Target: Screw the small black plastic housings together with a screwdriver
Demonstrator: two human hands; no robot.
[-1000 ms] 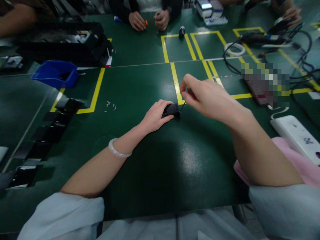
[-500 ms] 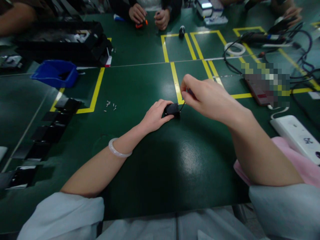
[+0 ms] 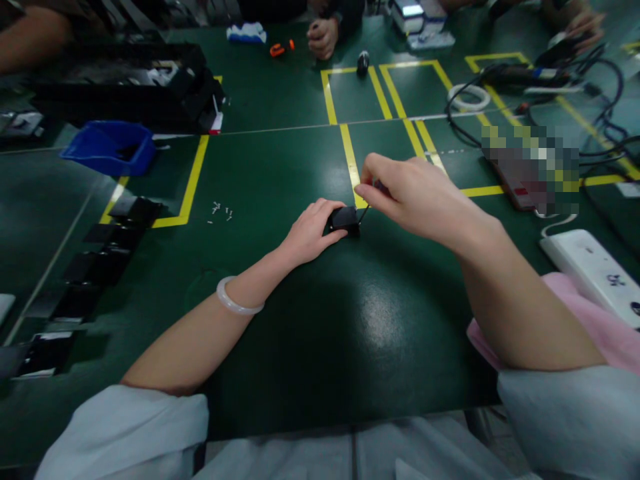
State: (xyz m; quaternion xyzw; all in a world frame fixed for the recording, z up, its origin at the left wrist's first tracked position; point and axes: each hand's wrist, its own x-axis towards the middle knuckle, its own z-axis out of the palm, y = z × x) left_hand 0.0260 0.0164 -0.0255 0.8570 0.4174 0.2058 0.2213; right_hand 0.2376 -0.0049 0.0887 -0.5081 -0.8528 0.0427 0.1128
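Between the thumb and fingers of my left hand a small black box-shaped part is held down on the green table. My right hand grips a screwdriver; its handle is mostly hidden by the fingers. The thin shaft slants down to the right end of the black part, and the tip appears to touch it. Left of my hands lie several small screws, loose on the table.
At the left stand a blue bin, a large black tray and a row of black parts. To the right are a white power strip, a pink cloth and cables. Across the table rests a co-worker's hand near an orange tool.
My right fingers have shifted slightly around the screwdriver; my left hand stays put. Across the table, a co-worker's hand has drawn back from the orange tool, leaving it on the table.
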